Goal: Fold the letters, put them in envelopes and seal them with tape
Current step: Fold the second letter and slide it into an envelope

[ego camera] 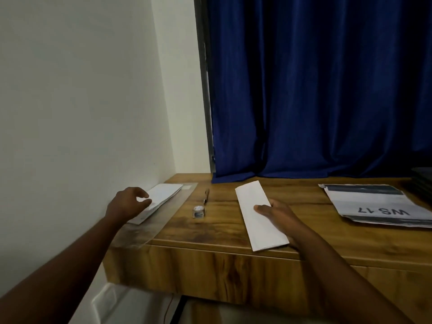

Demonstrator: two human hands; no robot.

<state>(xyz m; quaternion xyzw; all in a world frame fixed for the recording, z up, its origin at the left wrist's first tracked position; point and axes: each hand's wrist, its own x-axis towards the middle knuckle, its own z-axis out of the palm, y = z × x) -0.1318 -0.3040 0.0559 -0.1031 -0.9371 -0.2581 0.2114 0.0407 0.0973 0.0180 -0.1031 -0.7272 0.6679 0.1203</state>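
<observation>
A folded letter (pixel 259 213) is seen as a long, narrow white strip lying on the wooden table (pixel 219 232). Its long axis is set on a diagonal, the far end pointing away and a little to the left, the near end reaching the table's front edge toward the right. It is held at its right long edge by the right hand (pixel 278 216), the thumb laid on top of the paper about midway along and the fingers tucked beneath or beside it.

A stack of white envelopes (pixel 159 199) is placed at the table's left end, close to the wall, on a clear plastic sheet (pixel 161 220) that overhangs the front corner. Its long axis also runs on a diagonal, the far end toward the right. The left hand (pixel 131 203) is set over the near part of the stack, the fingers curled; whether an envelope is actually pinched cannot be told because of blur.

Between the two hands, a small roll of tape (pixel 198 211) is stood on the wood, and just beyond it a dark pen (pixel 206 196) is laid pointing away. At the right, a printed packet marked "WS 17" (pixel 374 204) is laid flat. A plain pale wall (pixel 81 101) is seen to the left and a deep blue curtain (pixel 315 90) behind the table.
</observation>
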